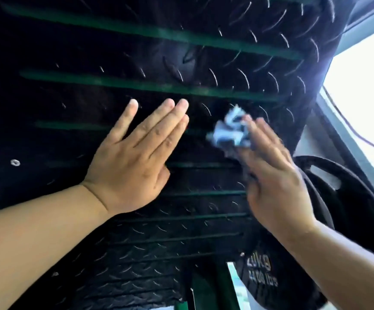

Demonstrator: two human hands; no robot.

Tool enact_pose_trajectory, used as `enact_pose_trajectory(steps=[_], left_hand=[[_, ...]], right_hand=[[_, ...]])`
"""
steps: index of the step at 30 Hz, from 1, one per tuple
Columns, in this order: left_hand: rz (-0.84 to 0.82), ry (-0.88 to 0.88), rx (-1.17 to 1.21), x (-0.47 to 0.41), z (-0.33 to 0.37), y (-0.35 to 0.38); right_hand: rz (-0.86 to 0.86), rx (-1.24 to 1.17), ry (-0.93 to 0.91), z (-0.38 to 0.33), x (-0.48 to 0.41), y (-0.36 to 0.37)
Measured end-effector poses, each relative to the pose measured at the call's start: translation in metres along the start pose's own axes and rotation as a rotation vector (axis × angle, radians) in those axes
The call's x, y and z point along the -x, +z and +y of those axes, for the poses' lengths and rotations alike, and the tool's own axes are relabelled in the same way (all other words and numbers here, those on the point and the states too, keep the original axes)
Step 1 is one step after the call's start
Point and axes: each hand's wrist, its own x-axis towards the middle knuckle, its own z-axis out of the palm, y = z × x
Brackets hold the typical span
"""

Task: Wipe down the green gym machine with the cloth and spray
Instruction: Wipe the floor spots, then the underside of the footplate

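Cloth [230, 128]: one, pale, crumpled into a wad. It looked light, soft and limp, easily bunched, and likely to snag a little on raised tread. Best taken as a wad under the fingers, with the palm bearing down behind it. It lay against the footplate [74, 101], right of centre, under the right fingertips.

Right hand [273, 182]: motion-blurred. The fingers looked near straight, laid over the cloth and pressing it to the plate rather than curled round it. The thumb was not visible.

Left hand [134, 166]: flat, fingers straight and mostly together, palm on the footplate just left of the cloth, holding nothing. Probably a brace.

Machine [206, 291]: green frame below, with the black tread-pattern footplate filling most of the view. It was judged rigid and heavy, a fixed surface to wipe, not to lift. The raised ridges probably trap grime and need firm strokes.

Counts:
- hands: two
- cloths: one
- footplates: one
- green strips [137, 85]: three bright ones across the plate; the lower ones were too dim to count surely
- bolts [15, 162]: two
- weight discs [349, 209]: one, at right, marked 20KG
- spray: none in view
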Motion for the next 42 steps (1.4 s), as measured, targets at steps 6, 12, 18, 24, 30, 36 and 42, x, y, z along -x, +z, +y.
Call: enact_pose_trajectory(steps=[6,12,18,24,30,36,42], left_hand=[[0.001,0.069,-0.042,0.0,0.011,0.01],[-0.013,0.039,-0.014,0.004,0.025,0.013],[-0.013,0.016,0.045,0.006,0.03,0.015],[-0.04,0.095,0.112,-0.011,0.045,0.007],[-0.103,0.378,0.389,-0.044,0.087,0.004],[0.029,0.228,0.535,-0.085,0.091,-0.001],[0.053,0.266,0.276,-0.089,0.092,0.02]], right_hand=[[0.198,0.025,0.166,-0.002,0.005,0.027],[-0.054,-0.042,0.054,-0.001,0.057,0.017],[0.281,-0.005,0.302,0.019,-0.018,-0.002],[-0.06,-0.035,0.274,-0.002,0.078,0.016],[0.084,-0.955,0.933,-0.016,0.036,-0.034],[0.112,-1.136,1.271,0.01,0.024,-0.061],[-0.144,-1.124,1.485,0.044,0.036,-0.027]])
